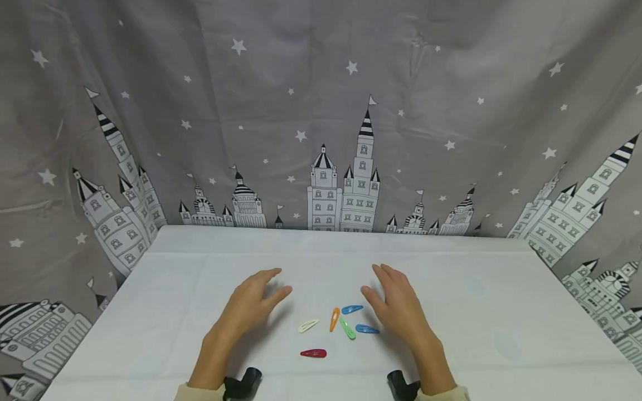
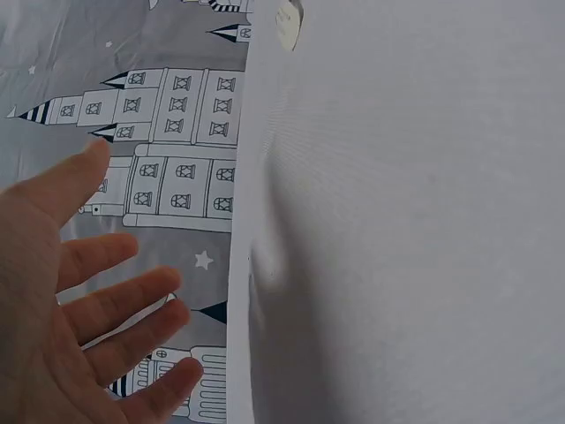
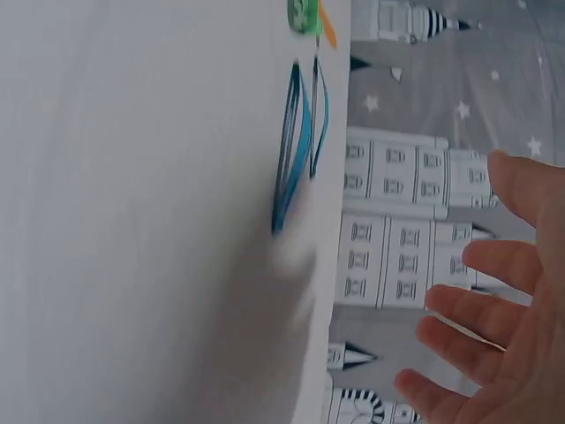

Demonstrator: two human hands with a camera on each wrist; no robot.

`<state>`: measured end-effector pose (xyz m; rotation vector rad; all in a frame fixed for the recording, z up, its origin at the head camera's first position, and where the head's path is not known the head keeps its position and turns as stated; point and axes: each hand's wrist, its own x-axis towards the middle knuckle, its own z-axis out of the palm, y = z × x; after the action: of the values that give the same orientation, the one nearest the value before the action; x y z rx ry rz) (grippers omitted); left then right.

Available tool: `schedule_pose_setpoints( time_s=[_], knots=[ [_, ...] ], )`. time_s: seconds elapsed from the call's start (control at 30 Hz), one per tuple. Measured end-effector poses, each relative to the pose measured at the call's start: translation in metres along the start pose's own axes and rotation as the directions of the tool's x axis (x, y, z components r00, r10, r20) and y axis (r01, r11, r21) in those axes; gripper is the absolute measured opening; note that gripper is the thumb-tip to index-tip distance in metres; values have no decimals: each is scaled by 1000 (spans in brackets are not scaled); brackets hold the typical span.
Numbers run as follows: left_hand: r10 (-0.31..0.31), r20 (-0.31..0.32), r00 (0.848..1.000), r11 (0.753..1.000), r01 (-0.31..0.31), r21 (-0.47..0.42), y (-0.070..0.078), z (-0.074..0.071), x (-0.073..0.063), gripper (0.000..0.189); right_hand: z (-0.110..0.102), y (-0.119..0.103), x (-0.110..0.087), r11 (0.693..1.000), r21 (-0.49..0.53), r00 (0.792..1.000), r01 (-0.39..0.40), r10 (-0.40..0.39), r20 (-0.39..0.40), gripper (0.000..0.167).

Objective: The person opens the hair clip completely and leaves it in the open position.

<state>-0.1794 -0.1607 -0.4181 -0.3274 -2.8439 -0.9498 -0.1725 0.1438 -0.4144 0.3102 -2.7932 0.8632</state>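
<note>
Several snap hair clips lie loose on the white table between the two hands in the head view. They are a cream clip [image 1: 308, 326], an orange clip [image 1: 334, 319], a green clip [image 1: 347, 328], a far blue clip [image 1: 352, 309], a near blue clip [image 1: 368, 329] and a red clip [image 1: 313, 353]. Left of them, my left hand [image 1: 253, 303] hovers over the table, fingers spread and holding nothing. My right hand [image 1: 398, 306] hovers likewise on the other side, closest to the two blue clips. In the right wrist view its fingers [image 3: 477, 314] show relaxed and apart.
A white cloth covers the table [image 1: 476, 312], which ends at a straight back edge. Behind and beside it hangs a grey curtain [image 1: 281, 111] printed with castles and stars. Each wrist wears a black camera mount, the left mount [image 1: 244, 383] and the right mount [image 1: 401, 385].
</note>
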Motion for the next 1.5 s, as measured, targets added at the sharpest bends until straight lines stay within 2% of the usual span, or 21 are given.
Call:
schedule_pose_setpoints(
  time_s=[0.13,0.3,0.47,0.63,0.77,0.9,1.27,1.5],
  knots=[
    [-13,28,1000,999,14,-34,2,0,0,53,5,-13,-1,1000,5,999,29,-29,-31,53],
    [-33,141,989,994,47,-98,7,-1,-1,46,12,-28,-2,993,56,994,102,-100,-38,45],
    [3,232,973,986,35,-161,4,3,-1,44,18,-35,-3,977,152,988,147,-153,27,37],
    [58,272,961,972,9,-236,0,7,-1,40,26,-40,-5,954,244,972,173,-205,111,33],
    [105,312,944,963,-18,-270,0,11,0,38,34,-43,-7,933,302,954,197,-254,160,31],
    [122,333,935,966,-35,-256,3,13,-1,35,39,-47,-10,924,332,944,188,-264,198,28],
    [99,338,936,987,-50,-151,11,19,-2,27,45,-45,-11,924,344,935,168,-260,240,29],
    [135,345,929,989,-104,-106,15,19,-2,17,47,-45,-11,932,326,926,158,-254,278,31]
  ],
)
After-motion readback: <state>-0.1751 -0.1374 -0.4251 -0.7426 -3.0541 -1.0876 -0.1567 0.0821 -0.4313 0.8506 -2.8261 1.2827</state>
